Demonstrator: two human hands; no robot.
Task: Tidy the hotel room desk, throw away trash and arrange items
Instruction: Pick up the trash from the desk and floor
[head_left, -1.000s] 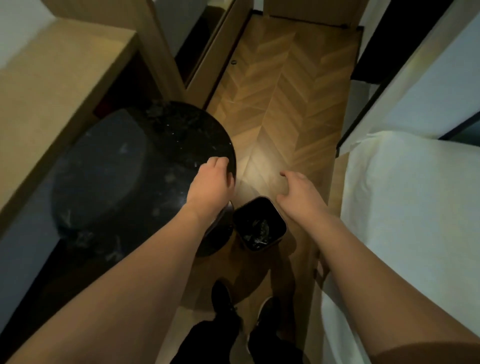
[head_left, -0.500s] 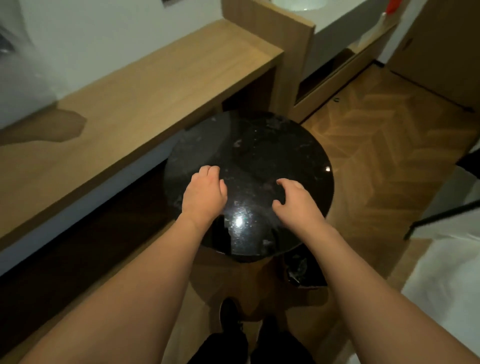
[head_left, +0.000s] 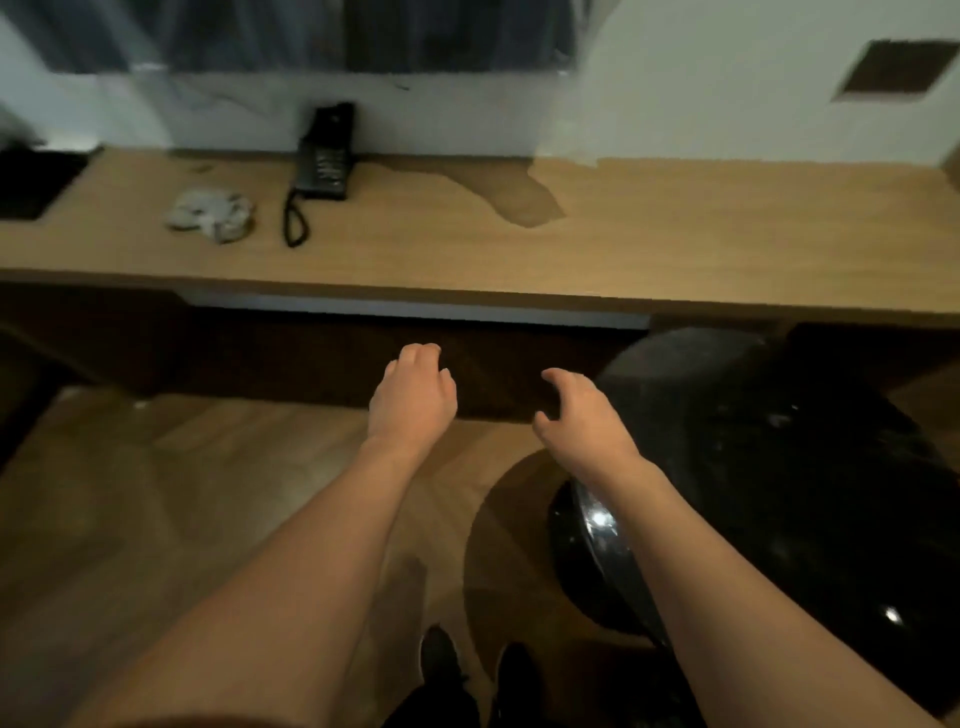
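- The crumpled wrapper (head_left: 212, 209), pale and bunched, lies on the desk (head_left: 519, 244) toward its left, just beside the telephone (head_left: 326, 156) and its coiled cord; it looks like the trash left to bin.
- The telephone sits back against the wall, probably its proper place.
- Both hands hang in front of the desk edge, well apart from the wrapper, touching nothing.
- Left hand (head_left: 413, 397): fingers loosely curled, grip empty.
- Right hand (head_left: 584, 415): fingers half spread and bent, grip empty, beside the round black table (head_left: 810, 467).
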